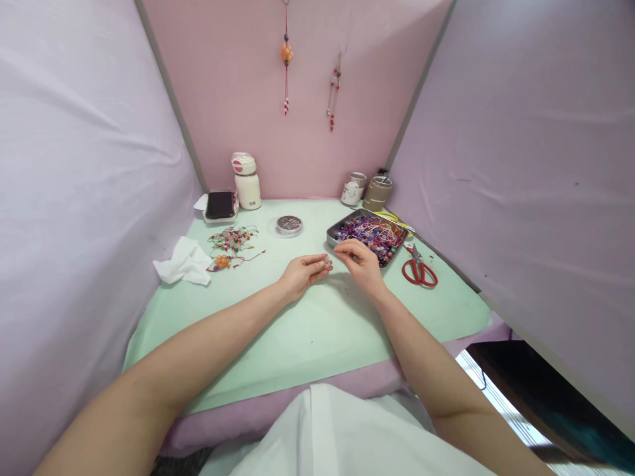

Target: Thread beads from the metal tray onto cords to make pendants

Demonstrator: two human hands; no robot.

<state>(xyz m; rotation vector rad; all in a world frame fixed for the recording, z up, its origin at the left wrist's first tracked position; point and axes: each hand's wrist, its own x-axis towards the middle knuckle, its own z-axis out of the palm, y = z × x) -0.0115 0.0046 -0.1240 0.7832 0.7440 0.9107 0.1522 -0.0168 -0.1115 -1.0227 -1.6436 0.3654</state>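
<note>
My left hand [303, 274] pinches a small cluster of clear, pale pink beads [327, 262] between thumb and fingers, above the green mat. Close by on the right, my right hand [361, 263] has its thumb and fingertips pressed together. Whatever sits in that pinch, perhaps a fine thread, is too small to make out. A metal tray [332, 239] lies just behind my right hand, heaped with purple and multicoloured beads and loose pale thread. The right hand hides part of the tray's near side.
Red-handled scissors [419, 272] lie right of the tray. At left are a white tissue [184, 260], beaded strings [232, 239] and an orange bead ball [221, 262]. Behind stand a round container [289, 225], a white bottle [247, 186], a phone [221, 205] and two cans [354, 190].
</note>
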